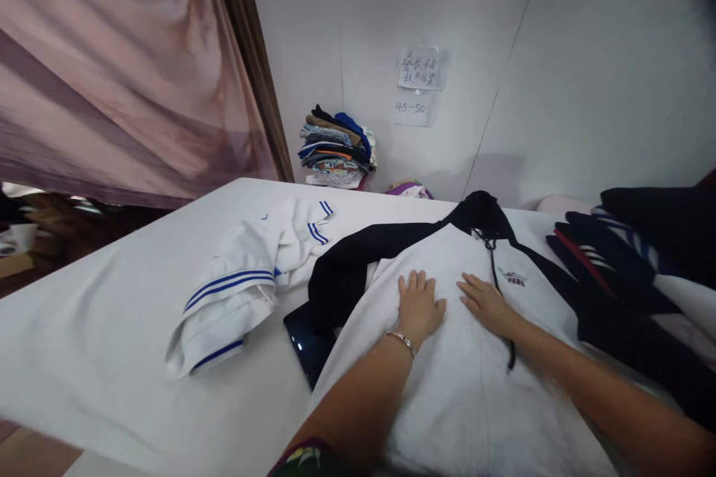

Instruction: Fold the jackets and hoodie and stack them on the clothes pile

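A white hooded jacket with black sleeves, a black hood and a dark drawstring is spread out in front of me. My left hand lies flat on its chest, fingers spread, a bracelet round the wrist. To the right, my right hand rests open on the same white cloth, close to the hanging drawstring. Small dark lettering marks the chest beyond it. The left sleeve is bent and partly covers a dark flat device. The jacket's lower edge runs out of view.
White garments with blue stripes lie crumpled on the white table to the left. Dark folded clothes fill the right side. A stack of folded clothes stands by the wall beyond the far edge. A pink curtain hangs at left.
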The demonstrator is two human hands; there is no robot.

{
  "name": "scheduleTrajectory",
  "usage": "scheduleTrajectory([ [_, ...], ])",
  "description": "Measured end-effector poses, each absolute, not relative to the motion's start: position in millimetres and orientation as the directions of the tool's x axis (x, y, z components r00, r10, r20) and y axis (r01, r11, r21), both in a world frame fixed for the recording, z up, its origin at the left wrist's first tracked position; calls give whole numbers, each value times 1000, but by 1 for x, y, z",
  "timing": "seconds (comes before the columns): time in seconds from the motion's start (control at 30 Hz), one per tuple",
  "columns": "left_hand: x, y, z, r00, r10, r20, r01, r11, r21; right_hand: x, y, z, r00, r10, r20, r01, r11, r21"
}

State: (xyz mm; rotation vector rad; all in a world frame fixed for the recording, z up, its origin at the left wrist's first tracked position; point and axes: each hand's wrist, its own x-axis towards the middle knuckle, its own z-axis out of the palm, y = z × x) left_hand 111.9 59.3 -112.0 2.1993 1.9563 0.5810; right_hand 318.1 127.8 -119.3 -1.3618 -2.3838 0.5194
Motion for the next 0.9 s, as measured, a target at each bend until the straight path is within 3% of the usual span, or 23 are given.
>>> scheduleTrajectory([
  [0.17,112,61,-112,77,983,167,938,-128,323,350,94,-122,-485,857,174,826,515,-230],
  [0.33,111,63,-111,68,986,154,937,-116,329,372,62,-116,-420,906,44,865,414,-284],
  [0.47,111,62,-109,77,987,138,939,-119,322,379,32,-106,-438,894,93,847,445,-290],
  [0.63,110,67,-101,82,994,73,932,-102,347,395,2,-102,-393,918,49,861,386,-330],
  [0.77,98,74,-77,85,990,-109,902,-30,430,427,-22,-85,-345,892,291,844,431,-318],
  [0.9,76,59,-55,59,996,-67,916,-27,401,477,-62,-58,-267,788,555,906,401,-134],
])
